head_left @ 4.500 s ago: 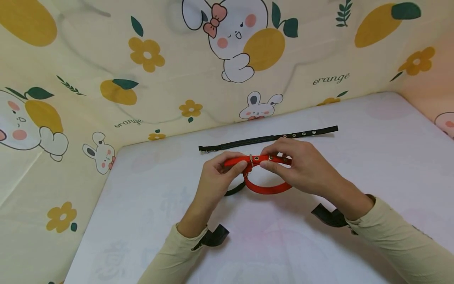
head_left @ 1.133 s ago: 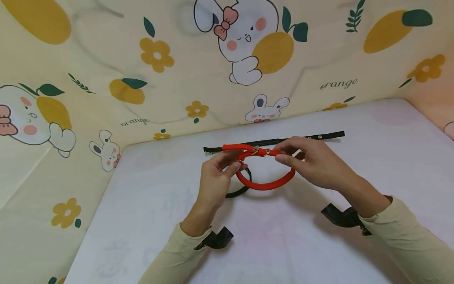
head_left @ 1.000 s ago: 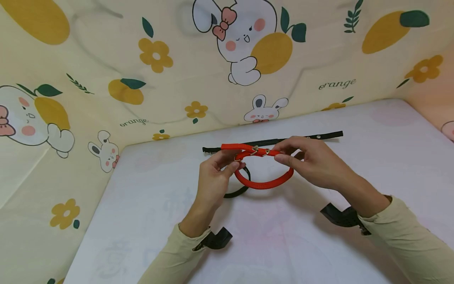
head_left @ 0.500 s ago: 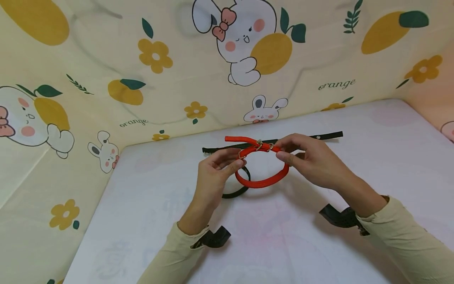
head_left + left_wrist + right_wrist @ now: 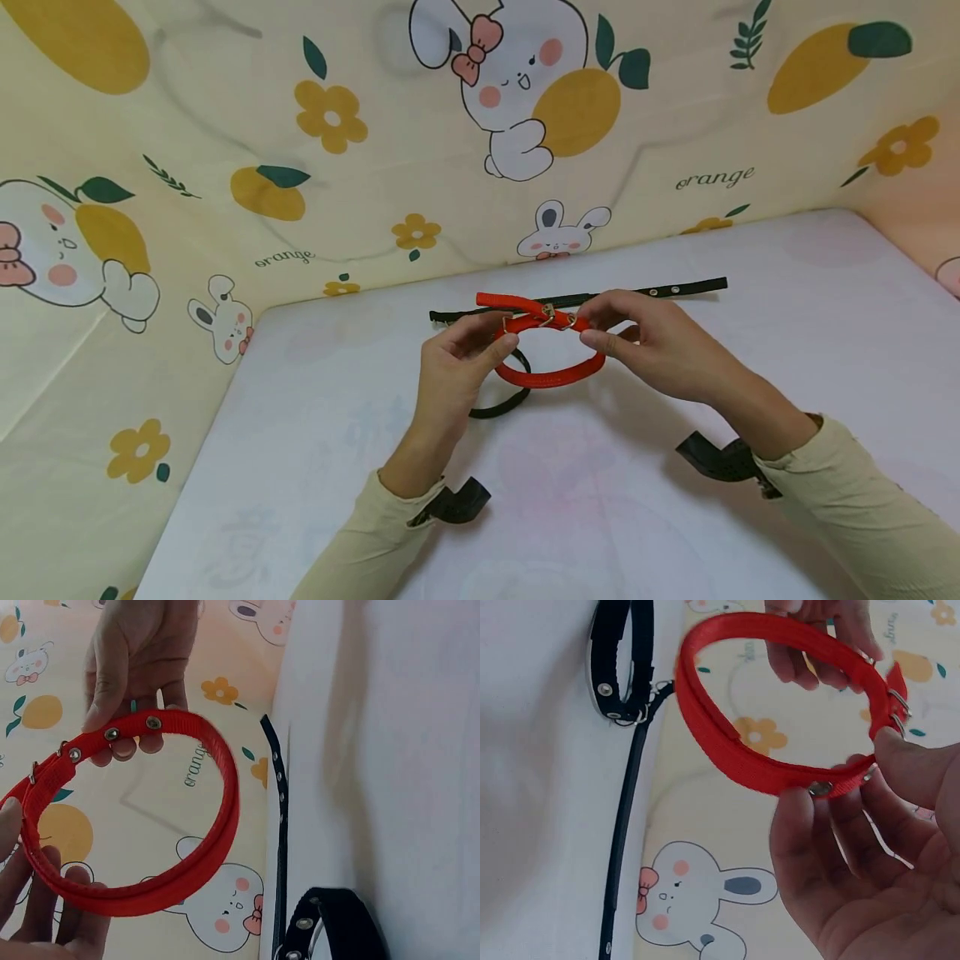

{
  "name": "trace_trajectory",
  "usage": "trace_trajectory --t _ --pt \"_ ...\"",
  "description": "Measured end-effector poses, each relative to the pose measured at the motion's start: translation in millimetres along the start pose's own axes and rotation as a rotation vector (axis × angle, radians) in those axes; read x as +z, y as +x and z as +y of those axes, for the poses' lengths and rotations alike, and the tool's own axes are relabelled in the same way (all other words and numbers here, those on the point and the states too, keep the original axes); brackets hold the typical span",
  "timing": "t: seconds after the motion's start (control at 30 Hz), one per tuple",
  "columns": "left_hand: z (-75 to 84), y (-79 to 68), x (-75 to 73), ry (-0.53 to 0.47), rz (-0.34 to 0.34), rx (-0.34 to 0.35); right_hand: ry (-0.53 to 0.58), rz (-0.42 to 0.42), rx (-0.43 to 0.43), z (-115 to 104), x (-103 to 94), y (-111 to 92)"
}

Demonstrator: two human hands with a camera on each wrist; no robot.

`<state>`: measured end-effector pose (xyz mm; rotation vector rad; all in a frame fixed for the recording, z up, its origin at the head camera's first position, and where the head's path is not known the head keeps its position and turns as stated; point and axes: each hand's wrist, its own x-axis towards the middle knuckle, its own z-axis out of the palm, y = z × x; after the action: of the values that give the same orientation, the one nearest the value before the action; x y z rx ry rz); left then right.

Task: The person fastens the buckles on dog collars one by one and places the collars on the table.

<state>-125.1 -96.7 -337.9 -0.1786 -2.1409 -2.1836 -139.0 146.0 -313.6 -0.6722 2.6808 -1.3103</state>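
Note:
A red collar (image 5: 551, 381), fastened into a loop with a metal buckle (image 5: 548, 315), is held up over the table between my two hands. My left hand (image 5: 453, 367) pinches it left of the buckle, thumb in front and fingers behind. On the other side, my right hand (image 5: 660, 342) grips the band between thumb and fingers near the metal eyelets (image 5: 112, 734). The collar's free tail (image 5: 498, 299) sticks out to the left past the buckle. Below and behind the left hand lies a black collar (image 5: 498, 411) closed in a loop, partly hidden by that hand.
A second black collar (image 5: 690, 287), stretched out straight with metal eyelets, lies at the back of the white table (image 5: 562, 517). Behind the table hangs a cream cloth (image 5: 450, 175) printed with rabbits and oranges. Black wrist mounts (image 5: 457, 502) jut from both sleeves.
Earlier the left hand held the red strap at the buckle; now the tail points out freely to the left. Over the last second the loop has tilted flatter and narrowed slightly. Black collars stay put.

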Motion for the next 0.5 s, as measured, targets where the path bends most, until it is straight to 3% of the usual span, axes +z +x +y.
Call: trace_trajectory --t 0.2,0.5 --pt "0.0 -0.3 0.9 0.073 0.013 0.029 0.001 -0.046 0.024 0.2 0.5 0.5" --pt "1.3 -2.2 1.1 0.132 0.015 0.016 -0.033 -0.051 0.003 -0.5 2.4 -0.6"
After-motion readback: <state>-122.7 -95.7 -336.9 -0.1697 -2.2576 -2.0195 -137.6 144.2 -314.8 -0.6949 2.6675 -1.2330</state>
